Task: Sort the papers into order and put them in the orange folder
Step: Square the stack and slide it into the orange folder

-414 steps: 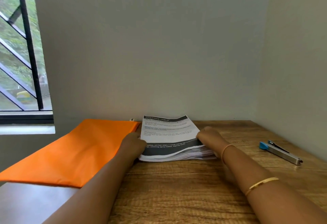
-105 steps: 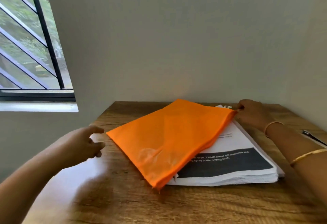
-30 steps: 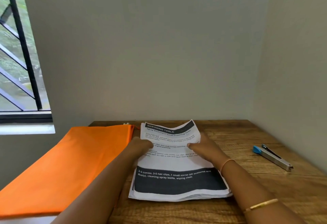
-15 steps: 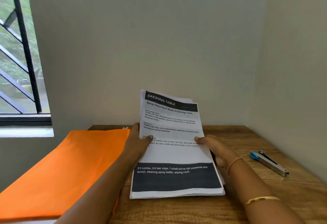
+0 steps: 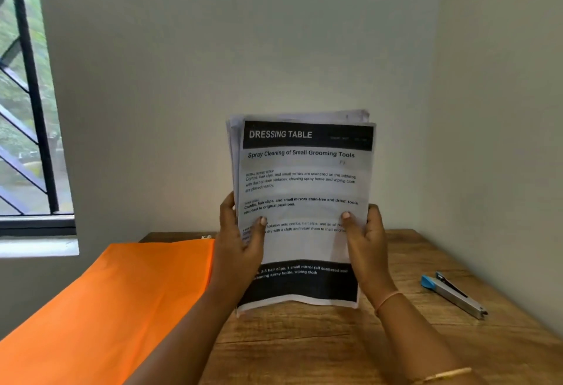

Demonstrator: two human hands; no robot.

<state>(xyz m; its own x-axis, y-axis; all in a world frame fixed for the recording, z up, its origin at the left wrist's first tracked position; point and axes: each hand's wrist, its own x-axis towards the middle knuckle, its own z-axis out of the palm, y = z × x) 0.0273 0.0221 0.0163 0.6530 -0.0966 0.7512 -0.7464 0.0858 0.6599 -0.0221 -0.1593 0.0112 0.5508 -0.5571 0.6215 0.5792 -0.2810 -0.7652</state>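
Nearest: wooden table [image 5: 335, 351], and the orange folder [image 5: 122, 299] lying flat along its left side, near end running out of frame. It looks like soft fabric, limp, so expect the mouth to need holding open. Which end opens I can't tell from here.

Mid: both hands are on the papers [image 5: 301, 183]. The stack is upright, print facing the person, with its bottom edge low over the table; contact unclear. Left hand [image 5: 240, 247] grips the left edge and right hand [image 5: 365, 241] grips the right edge. Both thumbs are flat on the front sheet, with the other fingers curled behind, mostly hidden.

Handling, my read:
- Thick stack, so some weight; needs both hands.
- Loose sheets, no clip visible. They are slick against each other and will fan or slide if the grip loosens.
- Floppy: the bottom edge is already bowing.
- Top edges are uneven, with back sheets showing at the left and top. Needs squaring before it goes in.
- The mid-height side grip is good for that. For insertion, pinch near one short end and lead with the other.

Further right: stapler [image 5: 454, 295] on the table, well apart from the hands.

Far: plain wall, with a barred window [image 5: 27, 110] on the left.
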